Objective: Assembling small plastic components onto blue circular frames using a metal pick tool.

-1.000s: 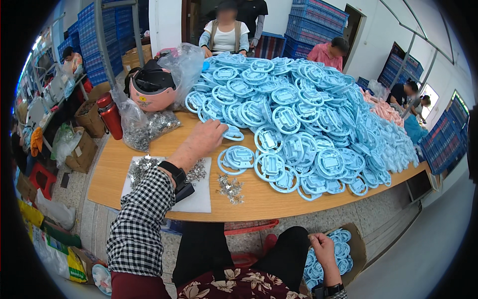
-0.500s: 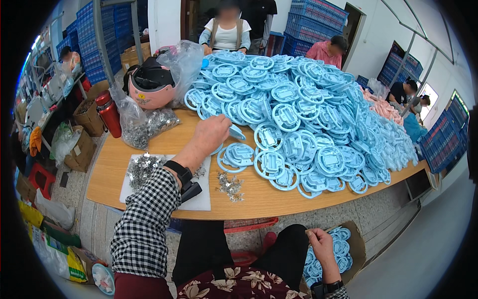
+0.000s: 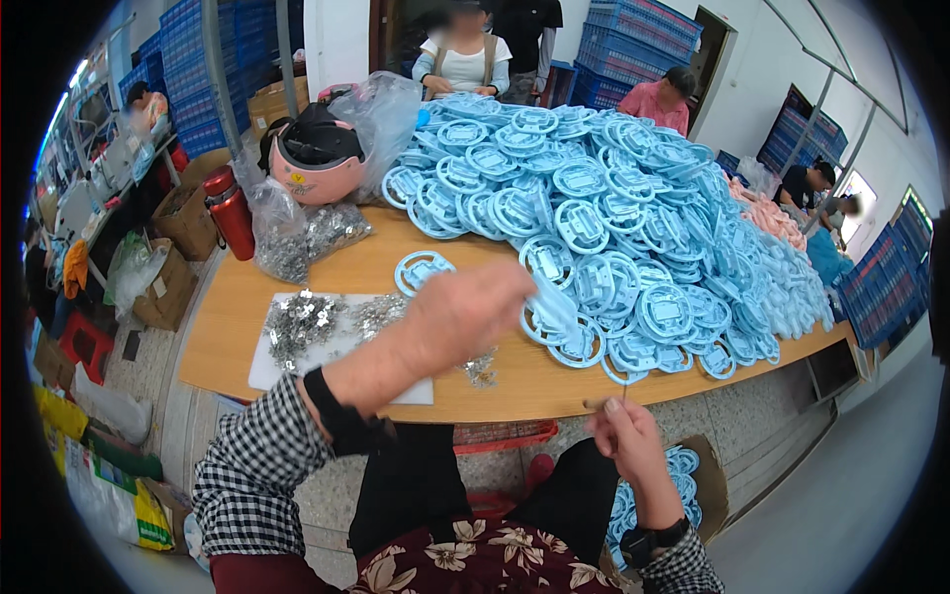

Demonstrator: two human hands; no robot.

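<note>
My left hand (image 3: 460, 312) is raised over the table, smeared by motion, its fingers closed on the edge of a light blue round plastic frame (image 3: 554, 307). Lower down at the right, over the floor beyond the table edge, my right hand (image 3: 630, 441) pinches a small thin dark piece whose kind is too small to make out. Another light blue frame (image 3: 424, 265) lies alone on the wood. Left of my left wrist, small silvery metal clips (image 3: 300, 322) are heaped on a white board (image 3: 272, 368), and loose clips (image 3: 480, 370) lie beside it.
A big pile of light blue frames (image 3: 584, 178) covers the table's (image 3: 223, 327) middle and right. Pink parts (image 3: 767, 218) lie behind it. At the left stand a red flask (image 3: 230, 213), bagged clips (image 3: 287, 252) and a pink helmet (image 3: 315, 168). A box of frames (image 3: 712, 485) sits low right.
My left hand has come right and nearer, lifting a frame from the table by the pile. My right hand has risen toward the table edge. The view has shifted slightly.
</note>
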